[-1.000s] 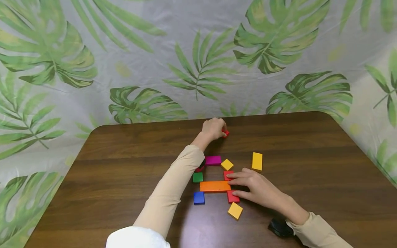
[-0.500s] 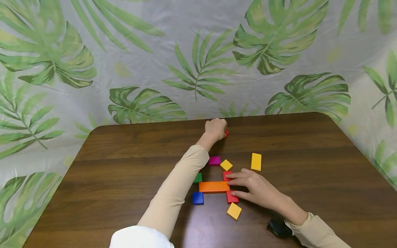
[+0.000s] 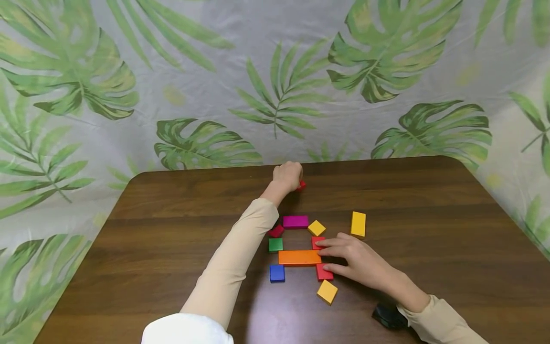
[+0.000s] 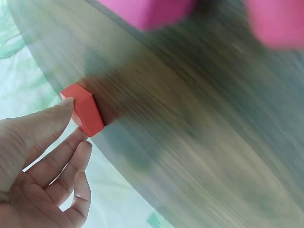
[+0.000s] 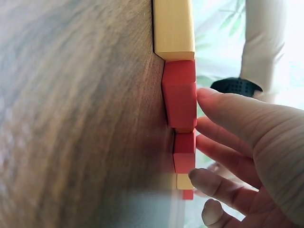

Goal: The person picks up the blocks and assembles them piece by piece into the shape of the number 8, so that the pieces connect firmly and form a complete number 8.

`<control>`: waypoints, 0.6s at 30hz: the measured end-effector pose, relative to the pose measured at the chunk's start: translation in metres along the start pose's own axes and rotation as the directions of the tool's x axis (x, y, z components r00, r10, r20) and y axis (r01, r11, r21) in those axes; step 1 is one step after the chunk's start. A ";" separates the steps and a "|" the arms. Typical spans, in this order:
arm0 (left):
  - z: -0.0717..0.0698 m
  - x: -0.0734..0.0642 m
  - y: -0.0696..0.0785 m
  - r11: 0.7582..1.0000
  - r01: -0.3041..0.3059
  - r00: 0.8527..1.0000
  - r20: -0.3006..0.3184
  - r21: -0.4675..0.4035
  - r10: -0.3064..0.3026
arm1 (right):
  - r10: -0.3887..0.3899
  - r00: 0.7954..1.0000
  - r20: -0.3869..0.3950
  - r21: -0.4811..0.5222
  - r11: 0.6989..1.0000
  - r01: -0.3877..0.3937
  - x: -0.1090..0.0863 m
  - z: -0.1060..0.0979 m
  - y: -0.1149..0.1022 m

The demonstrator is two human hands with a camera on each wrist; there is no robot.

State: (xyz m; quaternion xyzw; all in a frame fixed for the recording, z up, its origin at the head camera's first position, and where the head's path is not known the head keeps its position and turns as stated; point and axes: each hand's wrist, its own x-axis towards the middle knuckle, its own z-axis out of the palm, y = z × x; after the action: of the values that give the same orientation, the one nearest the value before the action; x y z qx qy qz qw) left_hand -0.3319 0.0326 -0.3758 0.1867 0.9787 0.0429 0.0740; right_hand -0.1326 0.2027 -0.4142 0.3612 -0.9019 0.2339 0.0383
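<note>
Near the far table edge, my left hand [image 3: 288, 176] pinches a small red block [image 4: 87, 111] between thumb and fingers; the left wrist view shows it close over the wood. My right hand [image 3: 358, 258] lies with loosely extended fingers, the tips resting on two red blocks, one [image 3: 318, 242] beyond and one [image 3: 324, 272] nearer than the right end of the long orange block [image 3: 299, 258]. Around these lie a magenta block [image 3: 295, 222], a dark red block [image 3: 276, 231], a green block [image 3: 276, 245], a blue block [image 3: 277, 273] and yellow blocks, one [image 3: 316, 228] behind, another [image 3: 327, 292] in front.
A yellow rectangular block [image 3: 358, 224] lies apart, right of the arrangement. A black device [image 3: 388, 316] shows at the right wrist. The brown wooden table [image 3: 150, 229] ends at a leaf-patterned cloth [image 3: 206, 86] behind it. My left forearm passes along the arrangement's left side.
My left hand has shifted slightly left with the red block along the far edge. The left forearm uncovers the dark red and green blocks. My right hand stays in place.
</note>
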 end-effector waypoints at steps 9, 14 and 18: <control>0.000 -0.013 -0.025 0.996 0.042 0.999 0.012 -0.075 -0.042 | -0.009 1.000 -0.010 -0.022 1.000 0.009 0.000 0.001 0.000; 0.000 -0.020 -0.035 0.994 0.049 0.999 0.012 -0.099 -0.048 | -0.019 1.000 -0.023 -0.030 0.999 0.019 0.001 0.002 0.000; 0.000 -0.027 -0.042 0.990 0.057 0.998 0.018 -0.132 -0.055 | -0.008 1.000 -0.016 -0.039 0.999 0.007 0.000 0.003 -0.001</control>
State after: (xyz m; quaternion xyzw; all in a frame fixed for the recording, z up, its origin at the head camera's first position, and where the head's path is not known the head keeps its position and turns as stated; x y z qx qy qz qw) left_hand -0.3222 -0.0163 -0.3774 0.1543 0.9779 0.1044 0.0945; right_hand -0.1323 0.2007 -0.4165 0.3620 -0.9045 0.2191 0.0535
